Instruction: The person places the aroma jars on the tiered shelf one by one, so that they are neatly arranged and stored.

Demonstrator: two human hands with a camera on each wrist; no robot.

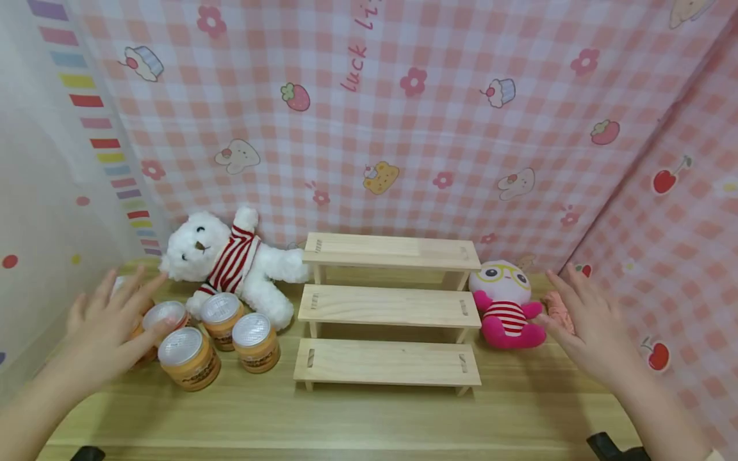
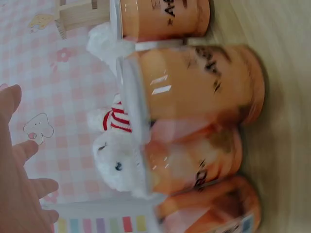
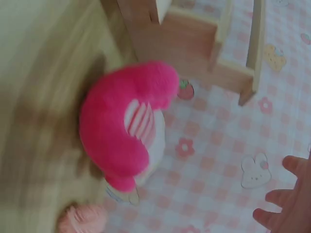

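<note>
My left hand, fingers spread, hovers over the leftmost of several orange jars with silvery lids. In the left wrist view the jars line up beside that hand, whose fingers hold nothing. My right hand is spread in the air on the other side, holding nothing. Nearest to it are a pink plush doll with yellow glasses and a striped belly, and a peach-coloured bundle, partly hidden behind the fingers. The right wrist view shows the doll and the bundle apart from the fingertips.
A three-step wooden stand occupies the middle of the wooden table. A white teddy bear in a striped top leans behind the jars. Pink checked cloth hangs behind and to the right.
</note>
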